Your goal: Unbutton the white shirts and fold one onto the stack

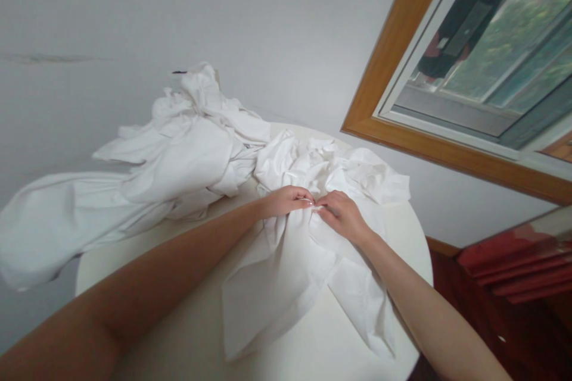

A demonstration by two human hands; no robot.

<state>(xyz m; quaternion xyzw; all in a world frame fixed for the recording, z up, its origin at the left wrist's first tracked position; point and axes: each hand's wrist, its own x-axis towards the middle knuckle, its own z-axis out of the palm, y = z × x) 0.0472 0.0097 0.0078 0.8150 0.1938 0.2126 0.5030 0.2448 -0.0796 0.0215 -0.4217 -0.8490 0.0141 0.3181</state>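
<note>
Both hands are meeting over the round white table. The left hand and right hand are each pinching, fingers closed, a fold of the crumpled white cloth, which is lying mid-table and trailing toward the near edge. A larger white pile is lying far left, beside it.

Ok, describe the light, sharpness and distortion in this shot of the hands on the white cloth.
Head view: soft, even light, no hard shadows or glare; wide-angle bend tilts the wood-framed window and curves the round white table; left hand and right hand pinching the crumpled white cloth are sharp; its folds look washed out.
</note>
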